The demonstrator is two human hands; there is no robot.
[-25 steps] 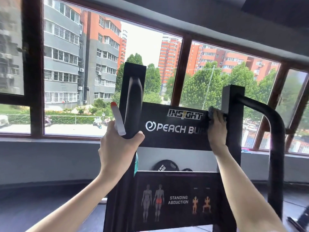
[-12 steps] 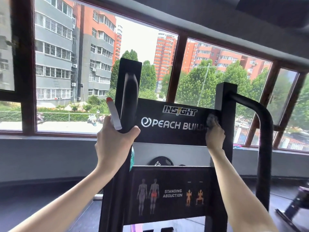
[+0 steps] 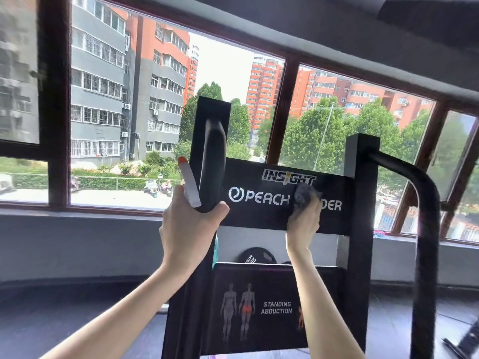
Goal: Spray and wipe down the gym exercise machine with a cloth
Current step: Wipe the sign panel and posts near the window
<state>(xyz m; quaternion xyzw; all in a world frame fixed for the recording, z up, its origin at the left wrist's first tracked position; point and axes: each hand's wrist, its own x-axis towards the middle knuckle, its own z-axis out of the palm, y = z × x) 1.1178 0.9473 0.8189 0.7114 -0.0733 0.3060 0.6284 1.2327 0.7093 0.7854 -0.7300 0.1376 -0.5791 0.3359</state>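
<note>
A black exercise machine (image 3: 360, 255) stands on the dark gym floor (image 3: 51, 320); part of another dark frame (image 3: 461, 344) rests at far right.

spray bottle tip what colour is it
Orange-red tip on a white nozzle, clearest in the head view.

the cloth (image 3: 304, 195) and right hand (image 3: 302, 224) cover the middle letters on the name panel (image 3: 259, 218) (only "peach" and "der" read); the spray bottle (image 3: 190, 185) body is hidden inside the left hand (image 3: 189, 229); the weight plate (image 3: 255, 256) shows only its top behind the placard (image 3: 259, 335); the exercise machine (image 3: 360, 177) is cut off at the bottom edge.
</note>
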